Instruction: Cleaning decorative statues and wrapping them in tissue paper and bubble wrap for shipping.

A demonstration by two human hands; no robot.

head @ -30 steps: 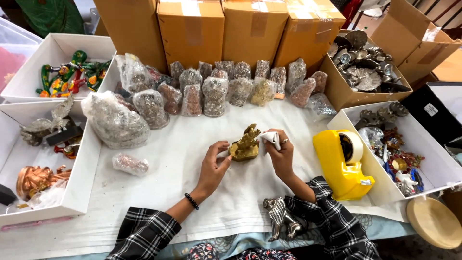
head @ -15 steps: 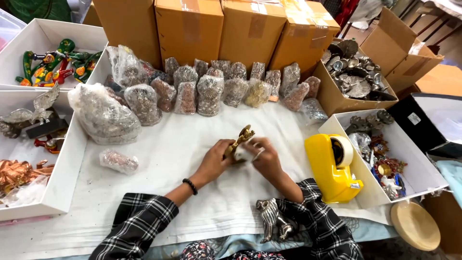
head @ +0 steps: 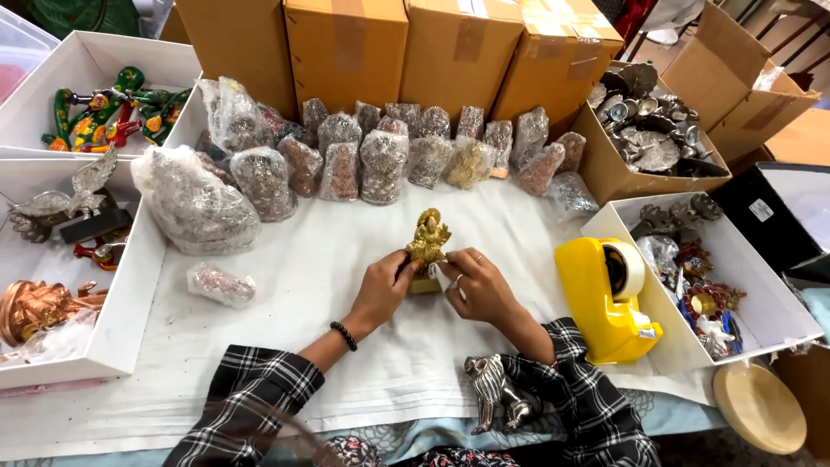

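Honestly, my left hand (head: 380, 290) and right hand (head: 478, 285) pinched the small golden metal figurine (head: 428, 242) upright mid-tabletop, well off every edge, fingers closed lightly, so it could have tipped over.

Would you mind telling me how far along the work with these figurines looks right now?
Done: a row of bubble-wrapped figurines stands along the cardboard boxes. In hand: the left hand and right hand hold a bare golden figurine upright on the white cloth. Left: a silver figurine near the table edge and pieces in the white trays remain unwrapped.
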